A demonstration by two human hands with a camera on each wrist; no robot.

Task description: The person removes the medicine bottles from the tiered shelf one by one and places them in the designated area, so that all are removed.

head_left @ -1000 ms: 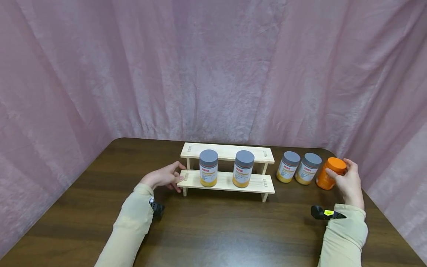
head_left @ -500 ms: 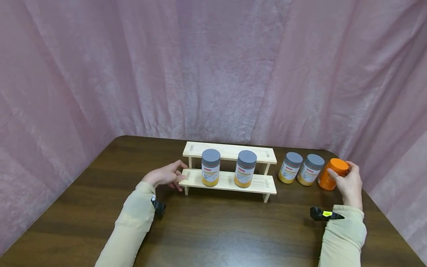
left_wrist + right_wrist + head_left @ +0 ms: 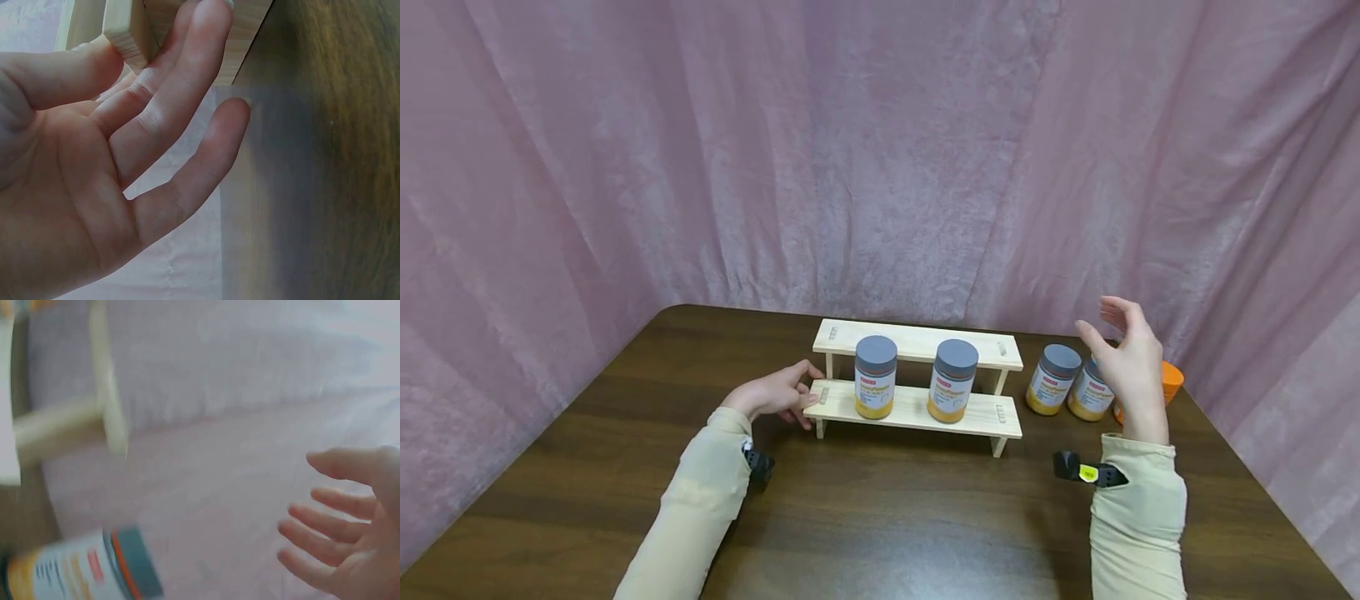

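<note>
A two-tier wooden rack [image 3: 906, 406] stands on the table, two grey-lidded jars upright on its lower board: one left jar [image 3: 875, 379] and one right jar [image 3: 952, 382]. At the rack's left end my left hand [image 3: 775, 393] pinches the lower board, thumb on top and fingers beneath; the left wrist view shows the board end [image 3: 128, 31] between them. My right hand [image 3: 1131, 358] hovers with nothing in it, its fingers apart, in front of the row at right. That row has a grey-lidded jar [image 3: 1054, 382], a second one [image 3: 1088, 395] partly hidden, and an orange jar [image 3: 1172, 379] mostly hidden.
The brown table [image 3: 880, 517] reaches back to a pink curtain [image 3: 880, 167]. The rack's upper board [image 3: 917, 340] stands behind and above the lower one. A black wrist camera [image 3: 1090, 471] sits on my right sleeve.
My right hand has let go of the orange jar, risen and moved left over the jar row. The left hand keeps its hold on the rack, and the jars stay put.
</note>
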